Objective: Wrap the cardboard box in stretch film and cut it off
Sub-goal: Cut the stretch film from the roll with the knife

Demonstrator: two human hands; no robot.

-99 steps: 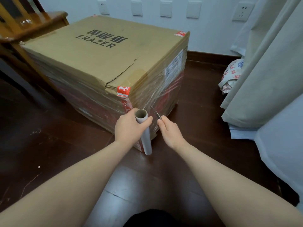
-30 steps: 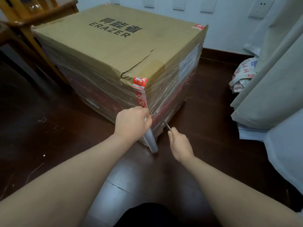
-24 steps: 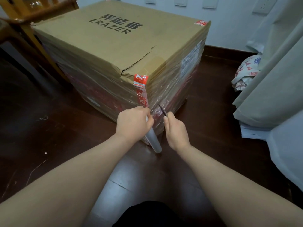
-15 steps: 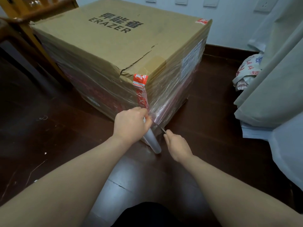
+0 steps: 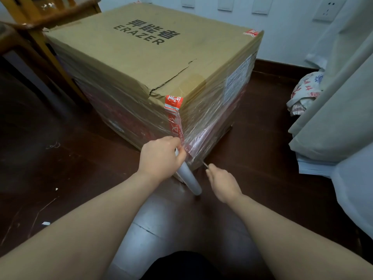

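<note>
With the cardboard box [image 5: 153, 63] on the floor already filmed around its sides, the cutting step is underway: the left hand [image 5: 161, 158] grips the film roll [image 5: 188, 176] at the near corner while the right hand [image 5: 223, 183] pinches a thin blade [image 5: 204, 163], which probably must next slice the taut film.

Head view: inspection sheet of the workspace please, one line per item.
Surface: dark wood floor, scattered specks and thread.
Job's things: cardboard box, sides film-wrapped, top bare and torn; stretch film roll tilted at near corner; thin blade.
Clutter: printed bag by the curtain.
Grippers: left hand grips roll; right hand grips blade.
Cables: nothing seen.
Surroundings: wooden chair, wall socket, wall switches.
</note>
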